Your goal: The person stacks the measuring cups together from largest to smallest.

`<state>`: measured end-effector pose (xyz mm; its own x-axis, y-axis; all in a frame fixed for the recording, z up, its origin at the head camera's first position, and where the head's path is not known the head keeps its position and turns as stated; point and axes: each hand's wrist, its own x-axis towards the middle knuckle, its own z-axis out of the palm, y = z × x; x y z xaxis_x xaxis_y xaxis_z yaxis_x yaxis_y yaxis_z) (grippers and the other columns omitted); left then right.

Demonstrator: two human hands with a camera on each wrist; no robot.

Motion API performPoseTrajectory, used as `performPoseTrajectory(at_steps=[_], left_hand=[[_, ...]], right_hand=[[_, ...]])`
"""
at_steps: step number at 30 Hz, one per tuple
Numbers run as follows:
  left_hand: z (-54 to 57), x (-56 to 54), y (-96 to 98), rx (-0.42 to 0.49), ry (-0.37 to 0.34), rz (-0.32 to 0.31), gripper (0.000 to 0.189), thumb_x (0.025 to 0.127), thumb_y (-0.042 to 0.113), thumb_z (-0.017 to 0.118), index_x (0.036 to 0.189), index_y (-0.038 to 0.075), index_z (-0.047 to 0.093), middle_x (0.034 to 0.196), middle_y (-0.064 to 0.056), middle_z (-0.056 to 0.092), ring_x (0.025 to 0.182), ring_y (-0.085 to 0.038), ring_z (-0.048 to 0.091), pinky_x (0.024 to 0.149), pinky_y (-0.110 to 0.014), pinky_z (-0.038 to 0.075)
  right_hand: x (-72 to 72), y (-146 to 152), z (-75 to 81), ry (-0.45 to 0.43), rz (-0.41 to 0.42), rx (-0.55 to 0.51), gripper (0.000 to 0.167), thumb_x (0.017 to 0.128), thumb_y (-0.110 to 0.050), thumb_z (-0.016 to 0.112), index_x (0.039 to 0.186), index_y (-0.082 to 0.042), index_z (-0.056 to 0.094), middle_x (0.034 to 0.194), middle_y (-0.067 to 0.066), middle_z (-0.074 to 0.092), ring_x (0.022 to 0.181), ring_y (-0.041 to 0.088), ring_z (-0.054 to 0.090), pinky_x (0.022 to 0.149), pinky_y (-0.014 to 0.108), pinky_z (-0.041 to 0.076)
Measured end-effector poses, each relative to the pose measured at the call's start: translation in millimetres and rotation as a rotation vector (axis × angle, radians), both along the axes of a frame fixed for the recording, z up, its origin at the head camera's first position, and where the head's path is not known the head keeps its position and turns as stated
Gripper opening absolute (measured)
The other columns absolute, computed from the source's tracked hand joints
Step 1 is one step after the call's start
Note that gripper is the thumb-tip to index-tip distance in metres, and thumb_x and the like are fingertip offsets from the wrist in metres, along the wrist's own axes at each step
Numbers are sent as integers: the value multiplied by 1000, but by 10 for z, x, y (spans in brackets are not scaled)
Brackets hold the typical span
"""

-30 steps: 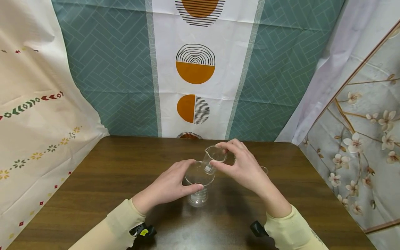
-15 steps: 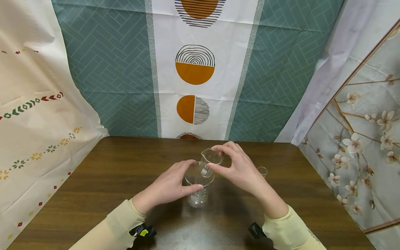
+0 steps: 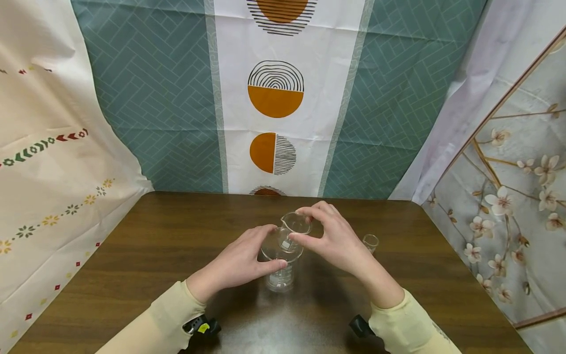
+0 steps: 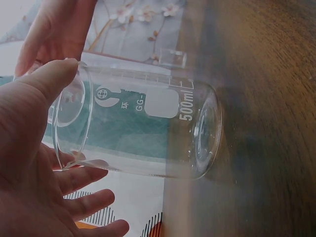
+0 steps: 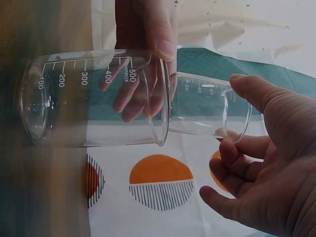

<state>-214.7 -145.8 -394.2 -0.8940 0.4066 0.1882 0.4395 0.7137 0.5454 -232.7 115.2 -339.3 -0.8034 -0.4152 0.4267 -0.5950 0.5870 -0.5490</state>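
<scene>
A large clear glass beaker, marked 500ml in the left wrist view, stands upright on the brown table. My left hand grips it at the rim, thumb on the near side and fingers round the far side. Above its mouth, my right hand pinches a smaller glass beaker by the rim between thumb and fingers. The small beaker is nearly upright, its spout toward the left. In the left wrist view its round base shows through the glass just inside the large beaker's mouth.
Another small glass beaker stands to the right, partly hidden behind my right forearm. The wooden table ends at a patterned cloth backdrop. A floral panel borders the right side and a cream cloth the left.
My right hand has moved left and slightly down, bringing the small beaker over and into the large one's mouth. More of the beaker at the right now shows. My left hand stays put.
</scene>
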Motion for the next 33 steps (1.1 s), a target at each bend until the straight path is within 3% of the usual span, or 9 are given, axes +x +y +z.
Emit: performPoseTrajectory(at_steps=[12, 23, 33], left_hand=[[-6, -13, 4, -10, 19, 3, 93, 95, 66, 79, 161, 9, 49, 158, -8, 57, 143, -29, 54, 111, -56, 51], [-15, -7, 5, -8, 26, -4, 93, 95, 67, 79, 161, 8, 50, 159, -9, 57, 145, -30, 53, 113, -57, 49], [-17, 4, 0, -12, -6, 7, 97, 95, 69, 77, 164, 6, 47, 163, -12, 53, 150, -33, 49, 115, -60, 47]], right_hand=[[-19, -31, -57, -21, 7, 22, 46, 91, -38, 93, 130, -18, 78, 109, -1, 62, 106, 18, 56, 86, 43, 45], [-10, -52, -107, -41, 36, 25, 47, 92, -40, 93, 131, -18, 77, 106, -8, 58, 107, 18, 55, 84, 39, 48], [-1, -82, -141, -53, 47, 46, 47, 91, -40, 93, 129, -17, 78, 106, -4, 60, 104, 14, 52, 83, 38, 48]])
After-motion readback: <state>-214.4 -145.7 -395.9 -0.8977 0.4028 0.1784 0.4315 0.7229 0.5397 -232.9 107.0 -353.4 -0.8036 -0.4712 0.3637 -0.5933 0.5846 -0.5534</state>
